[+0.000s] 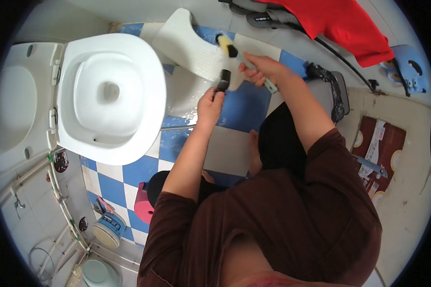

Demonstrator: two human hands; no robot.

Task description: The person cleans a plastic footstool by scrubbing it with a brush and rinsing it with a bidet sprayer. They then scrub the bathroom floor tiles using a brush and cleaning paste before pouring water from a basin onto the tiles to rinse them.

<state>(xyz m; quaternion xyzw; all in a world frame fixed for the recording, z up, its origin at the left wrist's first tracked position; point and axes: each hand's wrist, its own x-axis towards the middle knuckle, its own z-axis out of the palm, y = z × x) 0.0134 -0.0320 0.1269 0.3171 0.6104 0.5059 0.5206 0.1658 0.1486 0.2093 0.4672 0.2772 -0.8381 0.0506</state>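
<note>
My left hand (pixel 209 106) is closed around a black spray head (pixel 222 80), whose face points up and away from me. A grey hose (pixel 178 127) runs across the floor near my left wrist. In my right hand (pixel 263 69) is the pale handle of a brush (pixel 226 46) with yellow and black bristles. Both tools are over the wet, white toilet base (pixel 191 50), beyond my hands. The brush and the spray head are apart. To the left stands the white toilet bowl (pixel 111 95), its seat and lid raised.
Blue and white tiles (pixel 244 106) cover the floor. A pink stool (pixel 142 203), a labelled bucket (pixel 109 229) and a pale green bin (pixel 100 273) are at lower left. A lidded bin (pixel 337 95) stands right of my right arm. Red cloth (pixel 340 28) hangs at upper right.
</note>
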